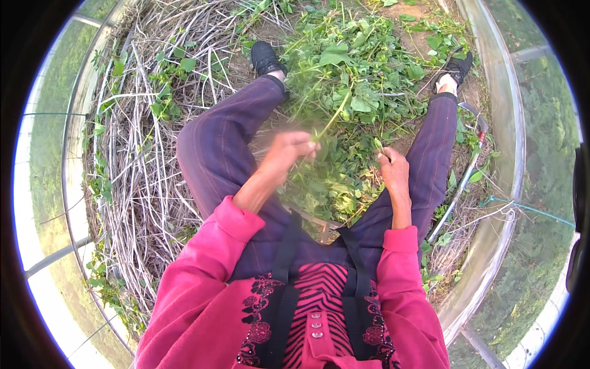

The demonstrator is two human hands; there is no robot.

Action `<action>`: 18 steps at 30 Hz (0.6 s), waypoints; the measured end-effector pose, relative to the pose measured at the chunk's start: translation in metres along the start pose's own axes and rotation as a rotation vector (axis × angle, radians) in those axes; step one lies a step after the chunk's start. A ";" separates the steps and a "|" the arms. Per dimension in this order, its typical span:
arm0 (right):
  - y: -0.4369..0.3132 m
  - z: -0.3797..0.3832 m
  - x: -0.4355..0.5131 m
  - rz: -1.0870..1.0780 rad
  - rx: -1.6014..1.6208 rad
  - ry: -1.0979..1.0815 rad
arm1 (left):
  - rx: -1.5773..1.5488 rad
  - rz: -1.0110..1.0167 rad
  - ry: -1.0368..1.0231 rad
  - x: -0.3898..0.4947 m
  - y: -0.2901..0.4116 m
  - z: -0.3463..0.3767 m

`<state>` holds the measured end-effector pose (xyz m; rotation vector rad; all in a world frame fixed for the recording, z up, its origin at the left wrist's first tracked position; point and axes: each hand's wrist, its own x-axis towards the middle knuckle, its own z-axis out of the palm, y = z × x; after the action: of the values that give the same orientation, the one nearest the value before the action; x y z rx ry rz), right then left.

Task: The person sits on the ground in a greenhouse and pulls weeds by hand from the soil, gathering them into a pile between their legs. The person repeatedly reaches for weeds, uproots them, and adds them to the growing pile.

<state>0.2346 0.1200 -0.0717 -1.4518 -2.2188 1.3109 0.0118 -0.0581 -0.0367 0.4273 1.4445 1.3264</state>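
Note:
My left hand (291, 150), blurred by motion, is closed around a green plant stem (339, 114) that slants up and right from the fist. Blurred greenery trails near and below this hand. Farther right, my right hand (394, 171) pinches a small green leafy tip (378, 145) between thumb and forefinger. Between my spread legs lies a heap of cut green vines and leaves (364, 69), with one broad leaf (335, 54) on top. Both hands are above its near part, apart from each other.
Dry stalks (143, 175) are piled along the left. On the right, beside my leg, lies a long-handled tool (465, 177) with a curved metal head, apparently a sickle. Clear plastic sheeting (500, 152) on a pipe frame curves along the right, with a turquoise cord (530, 206) tied there.

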 end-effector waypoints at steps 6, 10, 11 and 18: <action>-0.018 0.014 -0.010 -0.246 -0.056 -0.041 | -0.104 -0.020 -0.113 0.000 -0.002 0.003; -0.055 0.025 -0.019 -0.255 0.160 -0.156 | -0.083 -0.051 -0.216 0.001 -0.005 0.007; -0.060 0.031 -0.022 -0.266 0.205 -0.190 | -0.100 -0.058 -0.258 0.001 -0.005 0.007; -0.067 0.034 -0.026 -0.024 0.371 -0.484 | -0.188 -0.059 -0.326 -0.004 0.003 0.015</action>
<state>0.1849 0.0711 -0.0339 -1.0510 -2.0666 2.1080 0.0247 -0.0537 -0.0294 0.4492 1.0456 1.2654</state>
